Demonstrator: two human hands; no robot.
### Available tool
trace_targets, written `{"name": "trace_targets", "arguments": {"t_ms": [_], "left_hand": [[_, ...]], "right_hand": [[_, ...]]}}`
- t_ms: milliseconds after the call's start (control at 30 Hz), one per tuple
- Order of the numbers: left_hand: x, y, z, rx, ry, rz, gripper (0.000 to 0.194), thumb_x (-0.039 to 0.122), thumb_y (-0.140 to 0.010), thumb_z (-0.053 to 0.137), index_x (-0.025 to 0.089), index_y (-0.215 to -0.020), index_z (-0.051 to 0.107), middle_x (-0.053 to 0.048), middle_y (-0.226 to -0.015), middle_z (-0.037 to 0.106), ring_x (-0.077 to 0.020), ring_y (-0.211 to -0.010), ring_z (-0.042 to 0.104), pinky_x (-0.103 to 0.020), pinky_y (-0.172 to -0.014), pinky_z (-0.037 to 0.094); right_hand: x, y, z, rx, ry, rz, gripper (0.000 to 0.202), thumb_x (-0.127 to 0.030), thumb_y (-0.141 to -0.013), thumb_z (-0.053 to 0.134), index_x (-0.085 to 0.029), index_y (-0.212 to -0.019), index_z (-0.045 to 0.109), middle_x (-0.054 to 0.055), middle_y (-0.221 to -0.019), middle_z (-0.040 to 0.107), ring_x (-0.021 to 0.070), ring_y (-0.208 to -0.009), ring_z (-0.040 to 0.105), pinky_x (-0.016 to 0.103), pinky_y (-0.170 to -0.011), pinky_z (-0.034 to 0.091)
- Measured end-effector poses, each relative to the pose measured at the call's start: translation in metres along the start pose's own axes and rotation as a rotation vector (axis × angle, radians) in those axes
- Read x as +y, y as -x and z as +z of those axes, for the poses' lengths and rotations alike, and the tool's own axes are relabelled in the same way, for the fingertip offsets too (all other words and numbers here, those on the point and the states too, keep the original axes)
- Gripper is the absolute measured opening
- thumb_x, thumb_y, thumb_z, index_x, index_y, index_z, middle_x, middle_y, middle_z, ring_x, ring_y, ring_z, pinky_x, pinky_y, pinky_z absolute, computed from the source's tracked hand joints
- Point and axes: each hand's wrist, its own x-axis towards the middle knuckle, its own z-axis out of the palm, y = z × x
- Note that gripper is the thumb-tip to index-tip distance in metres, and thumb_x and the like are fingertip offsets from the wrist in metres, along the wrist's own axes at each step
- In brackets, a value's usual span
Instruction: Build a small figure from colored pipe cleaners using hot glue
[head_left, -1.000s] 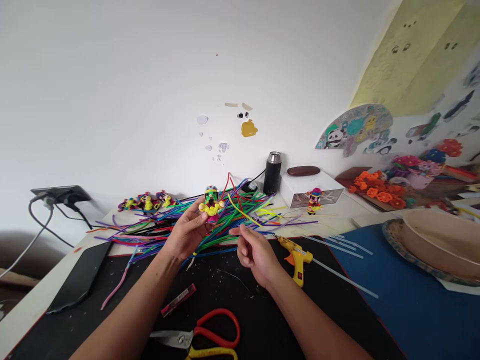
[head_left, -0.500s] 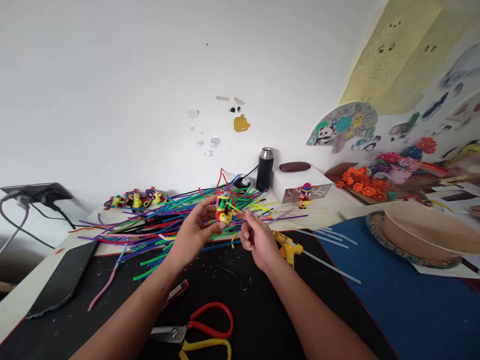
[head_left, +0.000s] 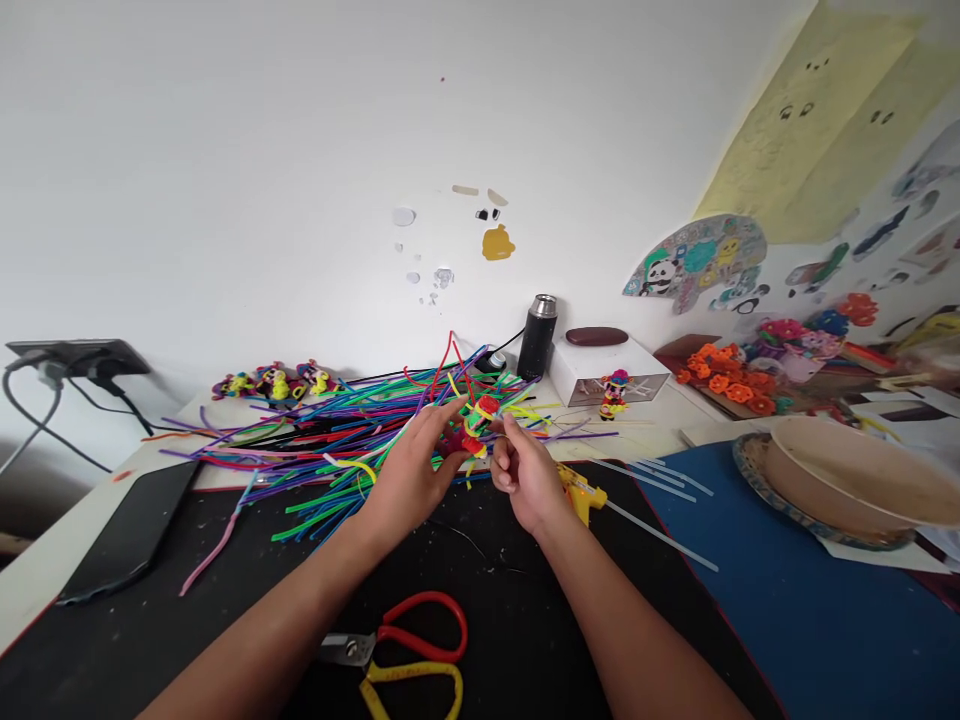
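A small figurine [head_left: 478,412] of red, green and yellow pipe cleaners sits between my two hands, over the front of the pipe cleaner pile. My left hand [head_left: 409,475] grips it from the left, fingers above and thumb below. Against its right side is my right hand [head_left: 531,478], with thumb and forefinger pinched and the other fingers curled; what lies in that pinch is too small to make out. Many loose pipe cleaners [head_left: 315,452] in mixed colours spread behind and left of my hands. A yellow glue gun [head_left: 581,494] lies just right of my right hand.
Scissors [head_left: 420,645] with red and yellow handles lie in front on the black mat [head_left: 517,620]. A similar figurine [head_left: 615,394] stands before a white box [head_left: 600,365], beside a black flask [head_left: 537,340]. A large bowl [head_left: 847,470] is at right, a dark phone-like slab [head_left: 127,530] at left.
The figurine has turned and shifted slightly right, its red top now tilted toward me. My left hand has moved right with it, closer to my right hand. The view has shifted slightly.
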Motion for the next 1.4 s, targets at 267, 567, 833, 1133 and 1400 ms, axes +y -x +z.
{"name": "trace_targets", "arguments": {"t_ms": [267,567,833,1133,1400], "left_hand": [[0.000,0.000,0.000,0.008,-0.050,0.044,0.065,0.016,-0.095,0.065,0.032,-0.155,0.047,-0.008,-0.124,0.068,-0.0231,-0.100,0.066,-0.042,-0.096,0.055],[-0.001,0.000,0.000,0.016,-0.033,0.036,0.065,0.014,-0.094,0.064,0.032,-0.154,0.049,-0.008,-0.123,0.068,-0.0225,-0.098,0.067,-0.042,-0.095,0.057],[-0.004,-0.008,0.000,0.026,0.483,-0.293,0.062,0.025,-0.085,0.080,0.026,-0.144,0.061,-0.006,-0.112,0.071,-0.0228,-0.103,0.069,-0.035,-0.085,0.059],[-0.015,-0.017,-0.004,0.219,1.303,-0.757,0.031,0.004,-0.074,0.089,0.015,-0.099,0.074,-0.004,-0.093,0.078,-0.0114,-0.071,0.072,-0.021,-0.067,0.064],[-0.014,-0.018,-0.006,0.218,1.412,-0.796,0.029,0.000,-0.086,0.073,0.016,-0.110,0.070,-0.005,-0.095,0.077,-0.0128,-0.081,0.075,-0.019,-0.074,0.065]], "right_hand": [[0.003,0.000,0.000,-0.013,0.004,0.009,0.054,-0.064,-0.075,0.087,-0.016,-0.092,0.072,-0.010,-0.051,0.044,0.0045,-0.039,0.031,0.020,-0.039,0.017],[0.006,0.000,-0.001,-0.008,0.018,0.019,0.058,-0.069,-0.075,0.085,-0.016,-0.093,0.073,-0.010,-0.051,0.043,0.0047,-0.038,0.031,0.020,-0.038,0.016],[0.006,0.000,0.001,0.001,0.030,0.024,0.057,-0.071,-0.075,0.084,-0.018,-0.090,0.068,-0.010,-0.051,0.043,0.0052,-0.038,0.030,0.020,-0.038,0.016],[0.006,0.002,0.003,0.013,0.035,0.042,0.061,-0.071,-0.073,0.085,-0.016,-0.093,0.070,-0.010,-0.051,0.044,0.0054,-0.038,0.031,0.021,-0.038,0.016],[0.008,0.003,0.003,-0.003,0.029,0.044,0.055,-0.065,-0.076,0.085,-0.015,-0.094,0.072,-0.009,-0.051,0.045,0.0061,-0.038,0.033,0.022,-0.039,0.015]]}}
